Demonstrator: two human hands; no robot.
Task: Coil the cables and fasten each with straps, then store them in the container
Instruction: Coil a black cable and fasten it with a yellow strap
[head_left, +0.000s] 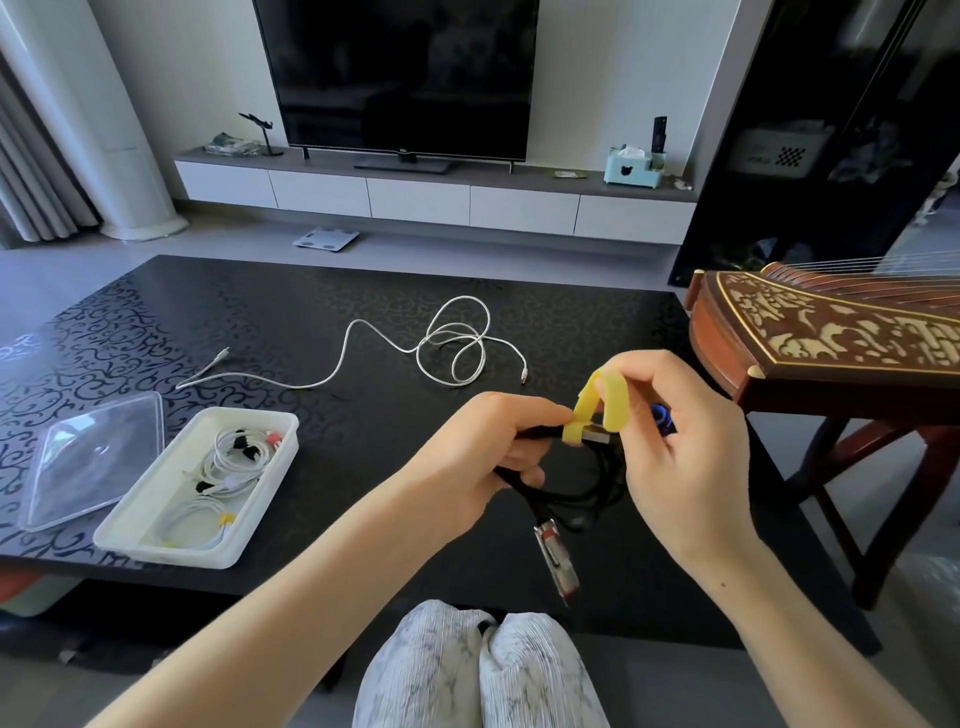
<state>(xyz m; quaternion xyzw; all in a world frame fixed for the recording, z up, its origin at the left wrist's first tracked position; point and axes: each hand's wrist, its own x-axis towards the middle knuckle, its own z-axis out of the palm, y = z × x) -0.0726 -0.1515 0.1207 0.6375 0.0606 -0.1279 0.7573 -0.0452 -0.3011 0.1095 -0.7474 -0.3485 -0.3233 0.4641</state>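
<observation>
L hand (483, 457) grips black cable (571, 499) coil, R hand (680, 447) pinches yellow strap (597, 405) round it, above table (311, 301) front-right; container (171, 558) by front-left edge, white cable (457, 338) loose mid-table.

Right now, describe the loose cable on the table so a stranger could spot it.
On the black patterned table before the television, look past the white tray. The white cable sprawls there in loose loops, unstrapped, unlike the tray's bundled coils.
</observation>
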